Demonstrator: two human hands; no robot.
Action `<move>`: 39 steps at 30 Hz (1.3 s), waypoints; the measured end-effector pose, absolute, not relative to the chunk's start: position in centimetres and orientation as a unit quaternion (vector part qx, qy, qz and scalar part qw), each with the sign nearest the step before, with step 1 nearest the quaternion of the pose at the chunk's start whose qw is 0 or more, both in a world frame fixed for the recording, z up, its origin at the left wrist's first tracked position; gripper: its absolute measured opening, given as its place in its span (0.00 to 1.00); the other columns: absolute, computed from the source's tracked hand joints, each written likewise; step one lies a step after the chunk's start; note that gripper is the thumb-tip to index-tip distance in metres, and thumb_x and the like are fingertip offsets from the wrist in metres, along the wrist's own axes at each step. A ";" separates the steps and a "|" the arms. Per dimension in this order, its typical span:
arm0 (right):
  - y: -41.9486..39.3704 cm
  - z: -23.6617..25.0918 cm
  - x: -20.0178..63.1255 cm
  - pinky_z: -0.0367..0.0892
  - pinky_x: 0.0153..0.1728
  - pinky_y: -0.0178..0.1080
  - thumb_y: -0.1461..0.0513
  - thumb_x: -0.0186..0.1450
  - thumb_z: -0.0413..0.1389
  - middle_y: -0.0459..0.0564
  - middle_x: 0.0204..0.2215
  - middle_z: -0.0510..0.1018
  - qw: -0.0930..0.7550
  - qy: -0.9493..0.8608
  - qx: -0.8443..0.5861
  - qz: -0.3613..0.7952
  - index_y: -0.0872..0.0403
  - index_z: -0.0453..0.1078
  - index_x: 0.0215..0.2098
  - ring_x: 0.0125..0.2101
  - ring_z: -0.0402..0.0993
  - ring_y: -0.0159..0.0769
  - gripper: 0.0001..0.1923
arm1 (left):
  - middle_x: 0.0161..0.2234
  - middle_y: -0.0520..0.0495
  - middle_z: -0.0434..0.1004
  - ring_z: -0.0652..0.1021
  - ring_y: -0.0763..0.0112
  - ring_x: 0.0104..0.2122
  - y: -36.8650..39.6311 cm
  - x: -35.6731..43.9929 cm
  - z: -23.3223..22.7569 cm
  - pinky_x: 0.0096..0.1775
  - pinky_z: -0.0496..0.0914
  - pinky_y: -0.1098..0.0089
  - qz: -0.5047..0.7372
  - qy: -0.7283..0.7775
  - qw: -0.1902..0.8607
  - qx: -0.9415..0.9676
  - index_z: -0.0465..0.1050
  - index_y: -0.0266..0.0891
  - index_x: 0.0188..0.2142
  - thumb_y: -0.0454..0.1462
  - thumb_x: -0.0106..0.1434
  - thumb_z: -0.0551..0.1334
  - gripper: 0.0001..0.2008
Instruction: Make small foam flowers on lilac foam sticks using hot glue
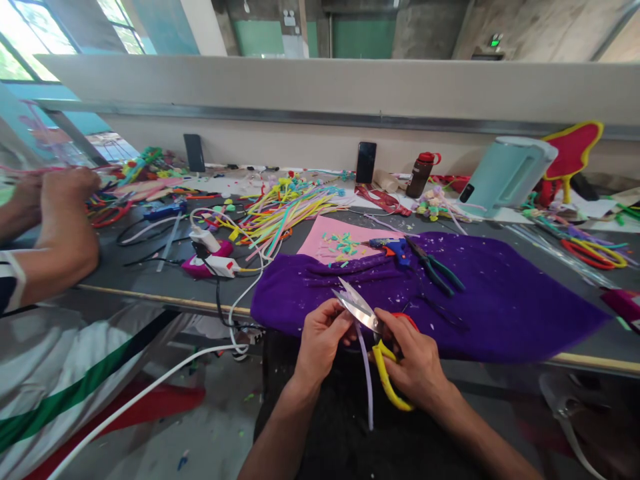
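Purple felt cloth (500,293) covers the table edge (150,300) in front of me, speckled with pale scraps. At six o'clock from its middle, my right hand (415,363) is clenched through the yellow-and-red handles of the scissors (373,333), whose blades stand parted and point toward ten o'clock. My left hand (320,340) pinches the top of a lilac pipe cleaner (366,373) just beside the blades; the strand hangs straight down over my dark lap. At twelve o'clock from my hands lie a blue glue gun (393,248) and green-handled pliers (435,267), with a pink sheet (320,240) holding small cut bits. Toward nine o'clock another person's hands (60,200) rest near tangled coloured strips (280,213).
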State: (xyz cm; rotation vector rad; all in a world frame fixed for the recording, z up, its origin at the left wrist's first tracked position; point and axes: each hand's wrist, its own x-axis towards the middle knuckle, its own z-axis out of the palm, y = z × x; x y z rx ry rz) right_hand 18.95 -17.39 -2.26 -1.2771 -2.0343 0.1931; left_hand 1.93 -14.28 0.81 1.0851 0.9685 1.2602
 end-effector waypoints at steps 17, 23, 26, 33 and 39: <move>-17.3 -2.5 19.0 0.65 0.29 0.36 0.59 0.58 0.56 0.49 0.31 0.70 0.360 -0.792 -0.484 0.095 0.54 0.55 0.57 0.30 0.68 0.35 0.30 | 0.18 0.55 0.70 0.68 0.80 0.17 -14.2 2.0 0.2 0.19 0.62 0.79 0.541 0.408 0.581 0.451 0.71 0.36 0.29 0.39 0.55 0.62 0.07; -17.3 -2.7 19.0 0.65 0.30 0.36 0.59 0.58 0.56 0.50 0.32 0.70 0.364 -0.791 -0.480 0.106 0.54 0.55 0.57 0.30 0.68 0.35 0.30 | 0.17 0.55 0.70 0.68 0.80 0.16 -14.2 2.1 0.1 0.19 0.62 0.79 0.538 0.411 0.583 0.449 0.70 0.35 0.29 0.38 0.55 0.62 0.07; -17.4 -2.5 18.9 0.65 0.29 0.36 0.60 0.58 0.56 0.49 0.32 0.70 0.367 -0.790 -0.480 0.106 0.53 0.55 0.57 0.30 0.68 0.35 0.29 | 0.18 0.55 0.70 0.68 0.80 0.16 -14.1 2.0 0.1 0.19 0.61 0.79 0.537 0.417 0.582 0.446 0.70 0.35 0.29 0.38 0.54 0.63 0.07; -17.5 -1.8 18.6 0.66 0.31 0.37 0.62 0.56 0.57 0.50 0.35 0.71 0.358 -0.786 -0.496 0.093 0.51 0.56 0.56 0.32 0.69 0.36 0.31 | 0.17 0.55 0.70 0.68 0.80 0.17 -14.2 1.9 0.2 0.19 0.61 0.79 0.536 0.400 0.586 0.457 0.71 0.35 0.28 0.38 0.55 0.62 0.06; -17.4 -2.1 18.8 0.67 0.33 0.38 0.64 0.56 0.56 0.52 0.37 0.71 0.345 -0.790 -0.497 0.100 0.52 0.54 0.57 0.35 0.69 0.38 0.31 | 0.17 0.54 0.70 0.68 0.80 0.16 -14.2 2.0 0.1 0.19 0.61 0.79 0.533 0.400 0.593 0.452 0.72 0.35 0.28 0.37 0.55 0.62 0.06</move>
